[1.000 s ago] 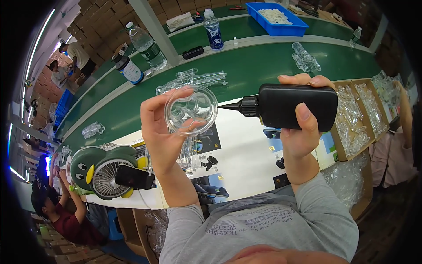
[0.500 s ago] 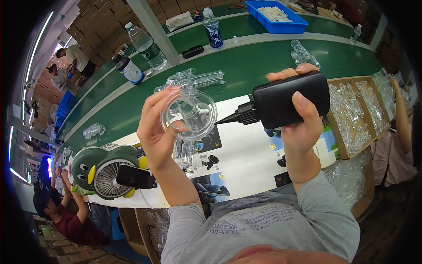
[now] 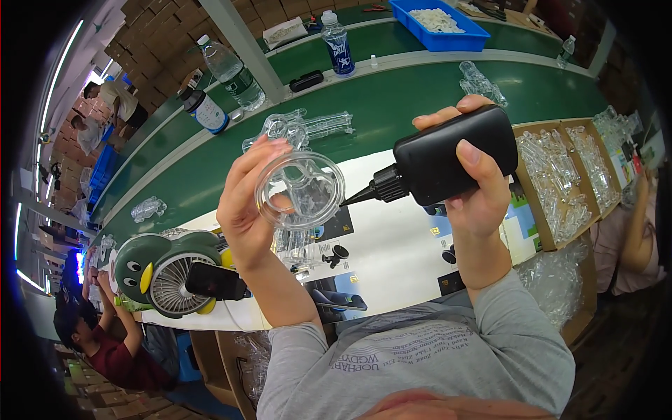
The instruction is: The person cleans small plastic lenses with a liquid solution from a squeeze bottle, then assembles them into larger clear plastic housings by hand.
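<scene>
My left hand (image 3: 241, 199) holds up a transparent round plastic piece (image 3: 318, 183), its ringed rim facing me and a shaped hollow inside it. The fingers are curled behind and around its left side. In my right hand (image 3: 488, 192) is a black squeeze bottle (image 3: 448, 157), tilted on its side. Its thin black nozzle (image 3: 364, 195) points left, with the tip at the right edge of the round rim; whether it touches I cannot tell. Behind the left hand, more transparent plastic parts (image 3: 329, 126) lie on the green table.
A penguin-shaped fan (image 3: 171, 280) with a phone (image 3: 213, 280) before it stands at left. A cardboard box (image 3: 549, 241) of transparent parts sits at right. Bottles (image 3: 234, 78) and a blue tray (image 3: 448, 38) of white pieces stand farther back. Co-workers are on both sides.
The black bottle and my right hand have shifted slightly left and down. The round piece has lowered a little and tilted slightly. At right, the co-worker's arm has moved lower.
</scene>
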